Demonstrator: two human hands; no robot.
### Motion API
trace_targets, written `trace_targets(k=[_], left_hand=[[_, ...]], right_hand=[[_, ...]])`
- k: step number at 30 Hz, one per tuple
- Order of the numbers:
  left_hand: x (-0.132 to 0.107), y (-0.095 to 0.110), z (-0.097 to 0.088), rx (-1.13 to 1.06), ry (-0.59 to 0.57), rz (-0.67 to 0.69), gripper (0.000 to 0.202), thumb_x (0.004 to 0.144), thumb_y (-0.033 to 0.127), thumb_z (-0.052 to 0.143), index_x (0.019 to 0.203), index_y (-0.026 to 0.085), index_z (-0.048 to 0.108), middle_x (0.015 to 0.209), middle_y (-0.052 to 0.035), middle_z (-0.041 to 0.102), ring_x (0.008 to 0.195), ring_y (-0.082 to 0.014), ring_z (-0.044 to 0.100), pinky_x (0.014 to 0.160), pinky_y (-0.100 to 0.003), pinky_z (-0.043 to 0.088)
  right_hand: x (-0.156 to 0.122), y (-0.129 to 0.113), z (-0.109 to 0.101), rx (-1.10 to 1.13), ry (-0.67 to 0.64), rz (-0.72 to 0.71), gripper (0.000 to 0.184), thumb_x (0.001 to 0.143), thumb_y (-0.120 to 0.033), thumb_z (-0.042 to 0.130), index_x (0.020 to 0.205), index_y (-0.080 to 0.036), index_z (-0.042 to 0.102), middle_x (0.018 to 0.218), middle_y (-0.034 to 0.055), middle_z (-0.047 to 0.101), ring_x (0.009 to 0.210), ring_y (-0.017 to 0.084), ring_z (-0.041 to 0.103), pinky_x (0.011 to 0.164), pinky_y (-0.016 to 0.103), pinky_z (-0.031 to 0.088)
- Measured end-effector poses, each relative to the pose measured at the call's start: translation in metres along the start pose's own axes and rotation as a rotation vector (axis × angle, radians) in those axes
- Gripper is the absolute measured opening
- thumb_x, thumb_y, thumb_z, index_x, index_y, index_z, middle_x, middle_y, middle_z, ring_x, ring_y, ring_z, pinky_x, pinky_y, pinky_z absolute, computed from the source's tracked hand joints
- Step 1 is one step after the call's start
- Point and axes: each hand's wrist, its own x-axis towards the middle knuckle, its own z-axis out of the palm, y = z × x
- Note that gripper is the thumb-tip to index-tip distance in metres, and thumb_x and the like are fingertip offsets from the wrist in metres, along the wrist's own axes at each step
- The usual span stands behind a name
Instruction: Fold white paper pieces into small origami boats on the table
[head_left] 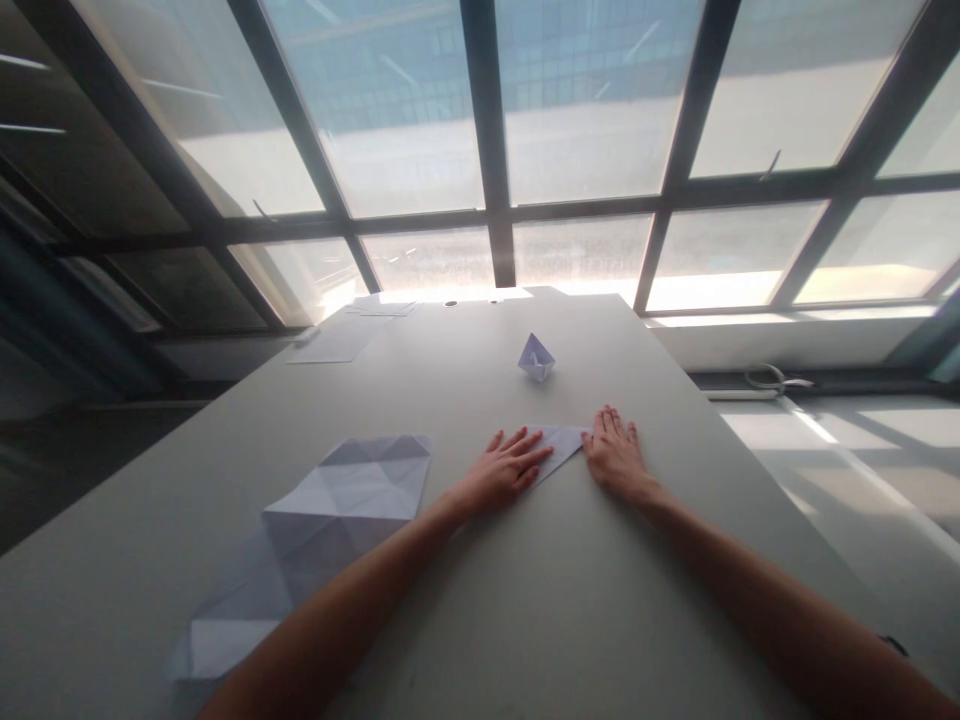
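Note:
A folded sheet of white paper (559, 440) lies flat on the table, with a slanted lower edge coming to a point at the right. My left hand (510, 465) rests on its left part, fingers spread and flat, covering that side. At the paper's right tip is my right hand (615, 450), laid down with its fingers stretched out and touching the corner. Neither hand grips anything. Beyond them stands a small folded paper boat (536, 358).
Creased, unfolded sheets of paper (352, 480) lie to the left, partly behind my left forearm. Flat white sheets (330, 340) sit at the far left of the white table (600, 620). Large windows (577, 110) rise behind the table, and a coiled cable (765, 377) is at the right.

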Motion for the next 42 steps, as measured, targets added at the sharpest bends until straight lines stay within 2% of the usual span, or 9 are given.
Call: trace_targets(k=[2, 4, 9, 15, 19, 23, 30, 38, 42], left_hand=[[0.0, 0.0, 0.0, -0.004, 0.006, -0.001, 0.047, 0.103, 0.047, 0.027, 0.149, 0.042, 0.03, 0.16, 0.005, 0.019, 0.148, -0.0226, 0.013, 0.118, -0.052, 0.007], [0.0, 0.0, 0.001, -0.003, 0.009, -0.003, 0.047, 0.103, 0.046, 0.028, 0.149, 0.041, 0.03, 0.16, 0.0044, 0.02, 0.148, -0.0227, 0.013, 0.119, -0.051, 0.007], [0.0, 0.001, 0.004, 0.022, 0.019, -0.026, 0.049, 0.103, 0.046, 0.025, 0.151, 0.037, 0.026, 0.16, 0.0035, 0.019, 0.149, -0.0222, 0.011, 0.119, -0.05, 0.006], [-0.002, 0.0, 0.006, 0.064, 0.046, -0.148, 0.066, 0.099, 0.058, 0.025, 0.155, 0.023, 0.017, 0.16, -0.0057, 0.018, 0.149, -0.0268, 0.009, 0.117, -0.056, 0.001], [-0.002, -0.001, 0.006, 0.068, 0.075, -0.196, 0.078, 0.094, 0.067, 0.028, 0.156, 0.02, 0.015, 0.16, -0.0093, 0.02, 0.148, -0.0297, 0.01, 0.117, -0.057, 0.002], [-0.001, -0.003, 0.007, 0.053, 0.097, -0.21, 0.082, 0.094, 0.066, 0.032, 0.156, 0.017, 0.009, 0.16, -0.0107, 0.02, 0.148, -0.03, 0.01, 0.117, -0.057, 0.006], [-0.003, -0.001, 0.0, 0.011, 0.048, -0.034, 0.054, 0.101, 0.047, 0.03, 0.153, 0.031, 0.025, 0.159, 0.0002, 0.024, 0.148, -0.0225, 0.013, 0.119, -0.052, 0.009], [-0.007, 0.005, -0.007, -0.001, 0.051, -0.034, 0.056, 0.1, 0.047, 0.037, 0.153, 0.037, 0.022, 0.159, 0.0018, 0.024, 0.148, -0.0227, 0.015, 0.119, -0.051, 0.008], [-0.006, 0.005, -0.008, 0.006, 0.022, -0.036, 0.048, 0.101, 0.043, 0.034, 0.149, 0.04, 0.03, 0.16, 0.0025, 0.022, 0.148, -0.0238, 0.015, 0.118, -0.053, 0.008]], right_hand=[[-0.001, -0.002, -0.001, 0.033, 0.07, -0.022, 0.061, 0.099, -0.031, 0.021, 0.149, 0.004, 0.026, 0.157, 0.0209, 0.02, 0.147, 0.029, 0.013, 0.118, 0.052, 0.01], [-0.004, -0.007, -0.003, 0.078, 0.093, -0.127, 0.059, 0.098, -0.027, 0.021, 0.15, 0.002, 0.025, 0.158, 0.0176, 0.021, 0.147, 0.025, 0.013, 0.119, 0.047, 0.011], [-0.015, -0.02, -0.005, 0.105, -0.081, -0.429, 0.059, 0.099, -0.036, 0.025, 0.15, -0.007, 0.03, 0.157, 0.0136, 0.027, 0.146, 0.021, 0.02, 0.119, 0.044, 0.014], [-0.016, -0.022, -0.005, 0.044, -0.114, -0.285, 0.068, 0.098, -0.048, 0.026, 0.15, -0.004, 0.029, 0.158, 0.0176, 0.021, 0.147, 0.026, 0.014, 0.118, 0.049, 0.01], [-0.013, -0.019, -0.005, 0.031, -0.103, -0.158, 0.07, 0.098, -0.049, 0.026, 0.151, -0.003, 0.026, 0.158, 0.0186, 0.02, 0.147, 0.028, 0.014, 0.117, 0.052, 0.009], [-0.011, -0.016, -0.005, 0.035, -0.09, -0.116, 0.07, 0.097, -0.048, 0.029, 0.15, -0.002, 0.026, 0.158, 0.019, 0.021, 0.147, 0.029, 0.015, 0.117, 0.051, 0.009], [-0.012, -0.015, -0.004, 0.049, -0.068, -0.155, 0.068, 0.097, -0.045, 0.032, 0.15, -0.003, 0.029, 0.157, 0.0177, 0.024, 0.147, 0.027, 0.016, 0.117, 0.051, 0.008], [-0.014, -0.016, -0.012, 0.082, -0.12, -0.307, 0.065, 0.096, -0.049, 0.039, 0.149, -0.013, 0.035, 0.158, 0.0158, 0.023, 0.147, 0.026, 0.014, 0.117, 0.05, 0.007], [-0.014, -0.017, -0.014, 0.087, -0.129, -0.33, 0.059, 0.098, -0.046, 0.037, 0.149, -0.017, 0.037, 0.158, 0.0152, 0.024, 0.147, 0.025, 0.016, 0.117, 0.049, 0.009]])
